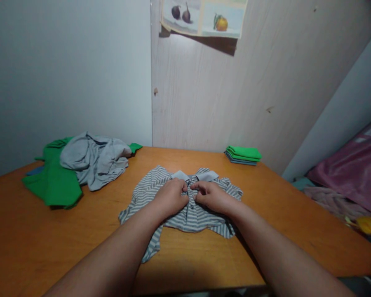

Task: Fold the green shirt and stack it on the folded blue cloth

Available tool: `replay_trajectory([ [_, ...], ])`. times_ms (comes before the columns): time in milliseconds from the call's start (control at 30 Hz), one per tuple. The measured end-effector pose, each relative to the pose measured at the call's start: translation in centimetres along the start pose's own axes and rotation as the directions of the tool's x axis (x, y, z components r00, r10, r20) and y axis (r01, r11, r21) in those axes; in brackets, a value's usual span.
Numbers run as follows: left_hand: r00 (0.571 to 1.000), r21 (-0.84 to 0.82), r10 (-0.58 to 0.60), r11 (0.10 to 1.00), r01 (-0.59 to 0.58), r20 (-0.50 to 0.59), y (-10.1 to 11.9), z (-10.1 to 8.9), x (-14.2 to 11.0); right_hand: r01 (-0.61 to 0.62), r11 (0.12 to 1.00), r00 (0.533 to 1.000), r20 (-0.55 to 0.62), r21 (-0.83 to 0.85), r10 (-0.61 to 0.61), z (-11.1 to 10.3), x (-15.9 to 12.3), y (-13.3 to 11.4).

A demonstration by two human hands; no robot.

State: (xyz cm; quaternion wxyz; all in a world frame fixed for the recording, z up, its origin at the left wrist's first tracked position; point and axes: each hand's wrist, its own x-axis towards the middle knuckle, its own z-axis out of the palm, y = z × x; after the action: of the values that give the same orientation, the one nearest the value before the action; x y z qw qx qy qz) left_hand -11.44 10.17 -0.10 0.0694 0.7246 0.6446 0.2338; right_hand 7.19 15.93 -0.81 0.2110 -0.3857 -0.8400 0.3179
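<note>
A grey-and-white striped shirt (185, 220) with a plain light collar (207, 176) lies front side up on the table, its collar towards the wall. Both hands meet at its button placket, just below the collar. My left hand (172, 197) is closed on the cloth at the left side of the placket, thumb and curled fingers pressed together. My right hand (212, 197) pinches the right side, its index finger and thumb bent at the front edge. A dark button (192, 207) shows below the fingers. The exact spot between the fingertips is partly hidden.
On the wooden table (92, 235), a loose heap holds a grey garment (94, 159) and a green cloth (57, 185) at the left. A folded green-and-blue stack (243, 154) sits at the back right. Pink fabric (349, 173) lies beyond the right edge.
</note>
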Motion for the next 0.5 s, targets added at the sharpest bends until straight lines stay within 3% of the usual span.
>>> replay_trajectory([
  [167,0.997,-0.034,-0.040,0.999,0.042,0.064,0.09,-0.07,0.25,0.007,1.000,1.000,-0.009,0.016,-0.007,0.07,0.00,0.21],
  [333,0.998,-0.028,0.051,0.998,-0.050,0.036,0.02,0.03,0.08,-0.020,0.996,0.999,-0.030,0.084,0.022,0.17,0.10,0.18],
  [500,0.994,-0.003,0.111,0.994,-0.111,0.013,0.28,0.00,-0.13,-0.125,0.968,0.990,-0.030,0.219,0.134,0.18,0.11,-0.20],
])
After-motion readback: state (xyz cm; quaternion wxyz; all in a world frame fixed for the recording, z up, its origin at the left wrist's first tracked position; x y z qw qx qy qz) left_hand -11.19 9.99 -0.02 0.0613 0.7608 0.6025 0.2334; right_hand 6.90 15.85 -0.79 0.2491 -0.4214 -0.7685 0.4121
